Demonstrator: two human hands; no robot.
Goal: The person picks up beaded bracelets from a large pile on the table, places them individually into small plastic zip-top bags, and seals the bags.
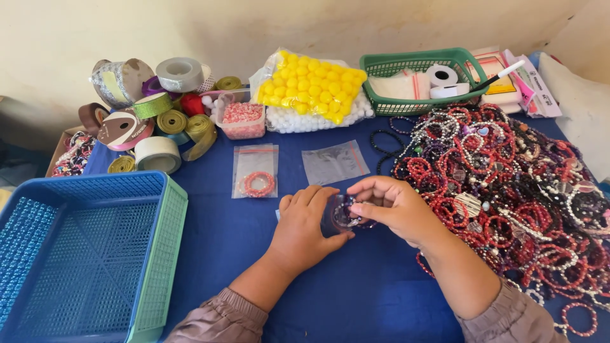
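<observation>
My left hand point(305, 222) and my right hand point(394, 204) meet at the middle of the blue table point(356, 298). Together they hold a small clear plastic bag point(335, 216) with a dark beaded bracelet point(348, 215) at its mouth. The left hand pinches the bag from the left. The right hand's fingertips grip the bracelet and the bag's edge. Just beyond them lie an empty clear zip bag point(334, 161) and a zip bag with a pink bracelet point(255, 171) inside.
A big pile of red, white and dark beaded bracelets point(508, 184) covers the right side. A blue basket point(76, 248) stands at the left. Ribbon rolls point(152, 121), a tub of pink beads point(242, 119), yellow pompoms point(311, 89) and a green basket point(419, 79) line the back.
</observation>
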